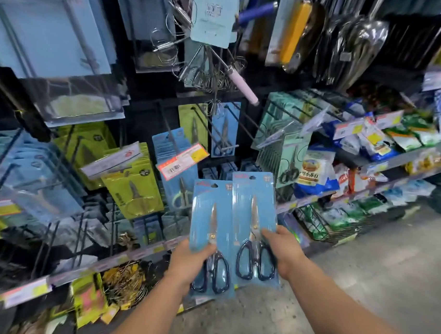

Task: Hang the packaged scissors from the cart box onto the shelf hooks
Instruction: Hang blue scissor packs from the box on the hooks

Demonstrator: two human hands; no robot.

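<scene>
Two hands, left hand (190, 261) gripping one blue scissors pack (211, 232), right hand (285, 252) gripping another pack (253, 215), both upright before shelf hooks (227, 111); advise threading each card's top hole squarely onto matching hook.

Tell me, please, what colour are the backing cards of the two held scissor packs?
Light blue backing cards, head view.

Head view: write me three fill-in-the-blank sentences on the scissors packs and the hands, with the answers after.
1. The left hand and right hand each hold one ____ scissors pack.
2. The scissors in the left pack and the right pack have ____ handles.
3. Both scissors point their blades ____.

Missing words: blue; black; up
</scene>
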